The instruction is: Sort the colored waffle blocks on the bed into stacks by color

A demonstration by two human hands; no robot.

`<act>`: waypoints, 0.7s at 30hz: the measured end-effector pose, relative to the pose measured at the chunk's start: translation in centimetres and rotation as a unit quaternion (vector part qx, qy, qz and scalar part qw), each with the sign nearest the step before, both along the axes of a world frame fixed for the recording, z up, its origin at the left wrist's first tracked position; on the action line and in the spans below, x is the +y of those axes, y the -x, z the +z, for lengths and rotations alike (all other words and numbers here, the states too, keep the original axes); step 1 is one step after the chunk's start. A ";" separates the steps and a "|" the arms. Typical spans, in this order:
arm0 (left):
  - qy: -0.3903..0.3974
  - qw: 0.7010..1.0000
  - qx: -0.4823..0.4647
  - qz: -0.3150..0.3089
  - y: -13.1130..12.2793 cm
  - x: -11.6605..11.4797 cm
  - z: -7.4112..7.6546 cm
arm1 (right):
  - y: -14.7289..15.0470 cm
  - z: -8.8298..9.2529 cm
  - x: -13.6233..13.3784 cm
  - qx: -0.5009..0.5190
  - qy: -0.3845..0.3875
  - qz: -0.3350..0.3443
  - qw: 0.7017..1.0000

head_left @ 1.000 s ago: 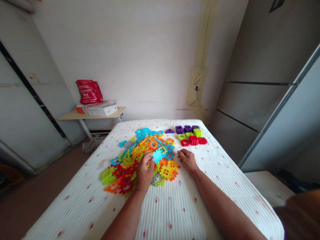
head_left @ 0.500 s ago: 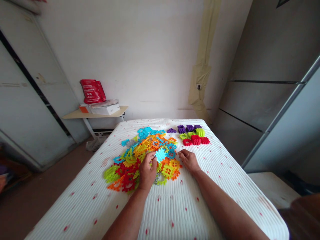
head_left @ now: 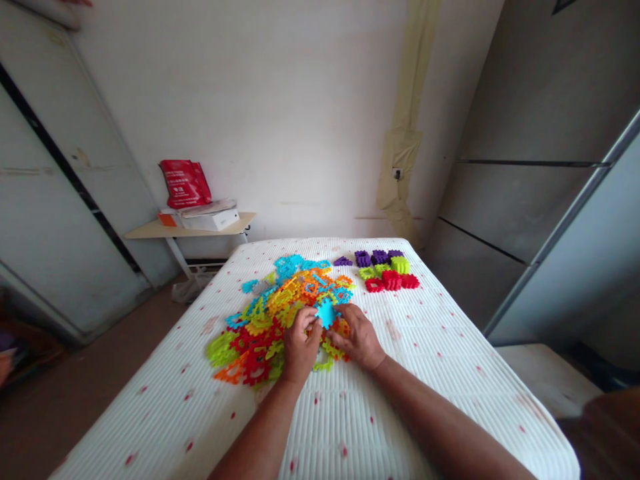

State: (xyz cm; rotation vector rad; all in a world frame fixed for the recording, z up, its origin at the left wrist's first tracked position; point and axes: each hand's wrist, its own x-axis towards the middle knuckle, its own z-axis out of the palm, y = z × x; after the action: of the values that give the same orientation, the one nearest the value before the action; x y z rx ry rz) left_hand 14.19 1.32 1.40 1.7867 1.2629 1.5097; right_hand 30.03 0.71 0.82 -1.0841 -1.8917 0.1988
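Observation:
A loose heap of flat plastic interlocking tiles [head_left: 273, 313] in blue, orange, yellow, green and red lies on the white quilted bed [head_left: 400, 400]. My left hand [head_left: 299, 347] pinches a light blue tile [head_left: 326, 312] lifted just above the heap. My right hand [head_left: 356, 337] rests with its palm down on the heap's right side, its fingertips touching that same blue tile. Beyond them stand small sorted groups: purple tiles [head_left: 373, 257], green tiles [head_left: 387, 268] and red tiles [head_left: 391, 282].
A small side table [head_left: 193, 230] at the far left carries a red bag [head_left: 184, 182] and a white box [head_left: 213, 217]. Grey cabinet doors [head_left: 540, 200] stand on the right, a wall behind. The bed's edges drop to the floor at left and right.
My right hand slid left from the bare cover onto the heap, up to the blue tile. My left hand lifted the blue tile slightly and shifted right.

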 end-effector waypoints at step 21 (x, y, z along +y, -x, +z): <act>0.033 0.998 -0.061 -0.008 0.3 0.3 -0.4 | -14.1 1.1 2.7 -0.036 0.105 -0.471 0.875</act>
State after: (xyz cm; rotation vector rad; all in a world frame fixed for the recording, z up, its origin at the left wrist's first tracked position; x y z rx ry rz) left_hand 13.87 1.67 0.99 1.6328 1.2202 1.5259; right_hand 44.13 3.37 1.91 -2.0520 -1.2157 -0.2076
